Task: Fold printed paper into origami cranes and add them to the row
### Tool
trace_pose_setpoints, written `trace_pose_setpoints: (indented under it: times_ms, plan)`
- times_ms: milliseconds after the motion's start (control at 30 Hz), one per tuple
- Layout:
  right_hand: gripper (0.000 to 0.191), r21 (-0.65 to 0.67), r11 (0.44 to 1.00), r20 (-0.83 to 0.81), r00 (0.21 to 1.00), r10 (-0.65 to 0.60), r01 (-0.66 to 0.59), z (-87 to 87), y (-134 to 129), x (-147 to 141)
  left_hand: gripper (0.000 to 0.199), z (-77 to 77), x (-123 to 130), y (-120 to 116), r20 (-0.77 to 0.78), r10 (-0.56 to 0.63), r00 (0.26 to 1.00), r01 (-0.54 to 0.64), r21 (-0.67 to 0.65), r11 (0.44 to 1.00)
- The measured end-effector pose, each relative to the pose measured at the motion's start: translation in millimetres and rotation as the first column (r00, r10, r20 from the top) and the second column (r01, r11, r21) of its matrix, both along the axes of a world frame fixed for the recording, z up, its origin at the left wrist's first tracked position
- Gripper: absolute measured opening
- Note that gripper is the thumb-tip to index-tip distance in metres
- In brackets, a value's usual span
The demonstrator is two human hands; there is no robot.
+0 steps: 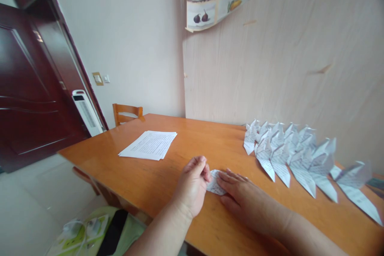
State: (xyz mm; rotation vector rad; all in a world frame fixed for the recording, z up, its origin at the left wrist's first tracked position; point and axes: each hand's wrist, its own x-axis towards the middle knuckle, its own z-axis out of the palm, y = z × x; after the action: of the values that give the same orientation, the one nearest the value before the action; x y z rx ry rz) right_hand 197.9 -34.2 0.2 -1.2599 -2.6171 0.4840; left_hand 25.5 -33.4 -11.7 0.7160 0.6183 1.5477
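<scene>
A small folded piece of printed paper (215, 185) lies flat on the wooden table, between my two hands. Over its right part my right hand (243, 198) rests palm down with the fingers stretched out. Against its left edge is my left hand (193, 186), curled into a fist with the thumb laid over the bent index finger; nothing shows between its fingers. The hands hide both sides of the paper.
Rows of folded paper figures (295, 150) stand on the right side of the table (192, 136). A stack of printed sheets (150, 145) lies at the left. Behind the table's far left edge is a wooden chair (127, 113); a power strip (87, 232) is below, at the lower left.
</scene>
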Motion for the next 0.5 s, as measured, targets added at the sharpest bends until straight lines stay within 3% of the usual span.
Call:
trace_pose_setpoints:
  times_ms: [100,200,267,367,433,500]
  plan:
    - [0.054,0.004,1.000,0.022,1.000,0.009,-0.009,1.8,0,0,0.035,4.1,-2,-1,-0.169,0.055,0.984,-0.048,0.044,0.998]
    - [0.054,0.019,1.000,0.035,0.999,0.014,-0.015,2.8,0,-1,0.039,9.3,-8,-1,-0.463,0.150,0.874,-0.117,0.101,0.988]
    - [0.054,0.033,0.999,0.039,0.999,0.015,-0.017,2.8,0,-1,0.030,10.5,-13,2,-0.665,0.145,0.733,-0.074,0.135,0.988]
    - [0.053,0.047,0.999,0.026,1.000,0.011,-0.012,1.6,0,0,0.005,7.4,-21,9,-0.881,0.164,0.444,0.035,0.200,0.979]
    - [0.051,0.053,0.998,0.006,1.000,0.026,-0.026,-0.2,1,1,0.005,3.4,-23,14,-0.947,0.187,0.260,0.127,0.225,0.966]
    - [0.050,0.077,0.996,-0.034,0.998,0.044,-0.041,-2.3,1,3,0.010,-0.3,-23,18,-0.966,0.217,0.137,0.210,0.243,0.947]
